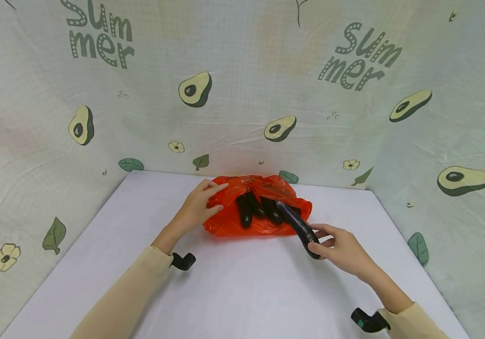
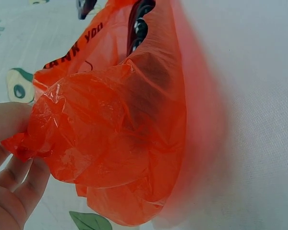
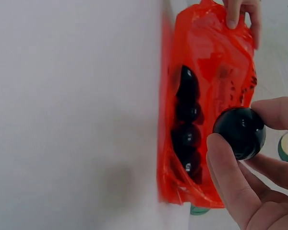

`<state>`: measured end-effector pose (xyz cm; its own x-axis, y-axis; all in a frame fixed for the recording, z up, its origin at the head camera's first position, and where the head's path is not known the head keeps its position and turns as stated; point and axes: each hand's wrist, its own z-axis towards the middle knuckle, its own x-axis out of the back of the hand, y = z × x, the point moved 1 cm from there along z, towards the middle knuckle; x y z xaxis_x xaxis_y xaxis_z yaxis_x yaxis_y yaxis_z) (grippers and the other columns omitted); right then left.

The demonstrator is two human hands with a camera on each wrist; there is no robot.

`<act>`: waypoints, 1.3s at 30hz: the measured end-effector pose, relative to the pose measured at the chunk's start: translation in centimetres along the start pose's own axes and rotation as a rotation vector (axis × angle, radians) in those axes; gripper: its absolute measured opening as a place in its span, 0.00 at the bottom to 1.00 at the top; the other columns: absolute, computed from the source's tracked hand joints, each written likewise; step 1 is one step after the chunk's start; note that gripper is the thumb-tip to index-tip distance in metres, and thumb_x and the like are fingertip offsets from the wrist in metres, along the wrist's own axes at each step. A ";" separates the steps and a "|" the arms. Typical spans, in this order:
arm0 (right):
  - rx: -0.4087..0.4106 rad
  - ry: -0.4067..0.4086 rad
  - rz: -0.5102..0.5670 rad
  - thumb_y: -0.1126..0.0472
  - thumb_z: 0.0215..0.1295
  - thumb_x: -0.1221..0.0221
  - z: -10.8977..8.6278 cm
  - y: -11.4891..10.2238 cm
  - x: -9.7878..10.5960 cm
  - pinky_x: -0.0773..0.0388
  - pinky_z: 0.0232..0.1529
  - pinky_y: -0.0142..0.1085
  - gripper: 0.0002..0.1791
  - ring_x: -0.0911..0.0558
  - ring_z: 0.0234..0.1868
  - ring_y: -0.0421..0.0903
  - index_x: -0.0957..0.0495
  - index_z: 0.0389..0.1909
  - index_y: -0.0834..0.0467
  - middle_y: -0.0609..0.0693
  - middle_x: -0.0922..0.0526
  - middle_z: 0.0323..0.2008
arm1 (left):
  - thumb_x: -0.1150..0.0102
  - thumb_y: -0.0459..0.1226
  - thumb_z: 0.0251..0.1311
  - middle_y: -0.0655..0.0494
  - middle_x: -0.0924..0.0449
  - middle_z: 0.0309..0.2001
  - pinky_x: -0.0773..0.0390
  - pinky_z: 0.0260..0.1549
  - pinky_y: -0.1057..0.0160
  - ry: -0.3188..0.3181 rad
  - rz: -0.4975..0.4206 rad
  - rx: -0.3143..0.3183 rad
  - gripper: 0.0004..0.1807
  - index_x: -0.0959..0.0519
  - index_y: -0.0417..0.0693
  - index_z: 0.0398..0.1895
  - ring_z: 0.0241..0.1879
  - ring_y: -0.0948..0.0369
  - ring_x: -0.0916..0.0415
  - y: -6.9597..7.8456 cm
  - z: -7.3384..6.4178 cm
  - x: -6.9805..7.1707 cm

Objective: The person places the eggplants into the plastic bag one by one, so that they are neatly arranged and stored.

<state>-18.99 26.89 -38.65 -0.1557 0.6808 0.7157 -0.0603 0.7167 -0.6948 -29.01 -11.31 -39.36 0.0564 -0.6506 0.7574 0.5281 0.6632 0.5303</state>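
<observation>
A red plastic bag [image 1: 225,226] lies on the white table with its mouth open toward me, and several dark eggplants [image 1: 246,212] are inside. My left hand [image 1: 199,202] pinches the bag's left side; in the left wrist view, thumb and fingers [image 2: 36,182] hold a gathered bit of the plastic. With my right hand [image 1: 339,247] I grip a long, glossy eggplant [image 1: 299,225] near its rounded end. It slants up off the table, its far end at the bag's mouth. The right wrist view shows that eggplant [image 3: 241,133] end-on between thumb and fingers.
White table [image 1: 242,292] extends in front of the bag and to both sides. Behind it hangs a pale cloth [image 1: 234,113] printed with avocados, leaves and lettering, which also closes off the left and right sides. A black wrist mount [image 1: 369,321] sticks out by the right sleeve.
</observation>
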 end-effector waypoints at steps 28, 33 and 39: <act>0.073 0.093 0.062 0.52 0.58 0.32 8.4 -5.5 -8.5 0.17 0.35 0.37 0.28 0.18 0.35 0.43 0.23 0.59 0.54 0.53 0.17 0.43 | 0.28 0.35 0.54 0.59 0.33 0.49 0.20 0.43 0.64 0.016 0.027 -0.021 0.35 0.28 0.57 0.68 0.45 0.60 0.31 0.1 0.2 -0.1; 0.056 0.069 0.161 0.53 0.60 0.32 9.4 -6.3 -9.5 0.16 0.32 0.37 0.29 0.14 0.27 0.44 0.25 0.62 0.56 0.57 0.19 0.45 | 0.28 0.36 0.54 0.59 0.33 0.49 0.20 0.47 0.62 0.017 0.026 -0.019 0.36 0.28 0.58 0.68 0.48 0.60 0.31 -0.1 0.2 -0.1; 0.083 0.060 0.187 0.53 0.61 0.33 9.9 -7.0 -10.7 0.16 0.32 0.37 0.32 0.14 0.24 0.42 0.28 0.64 0.61 0.58 0.19 0.45 | 0.28 0.36 0.54 0.59 0.33 0.49 0.20 0.48 0.61 0.020 0.024 -0.018 0.36 0.28 0.58 0.68 0.48 0.60 0.30 -0.2 0.1 -0.1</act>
<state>-26.65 13.11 -42.15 -0.1134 0.8101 0.5752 -0.1177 0.5640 -0.8174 -29.22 -11.30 -39.50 0.0858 -0.6417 0.7622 0.5420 0.6720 0.5047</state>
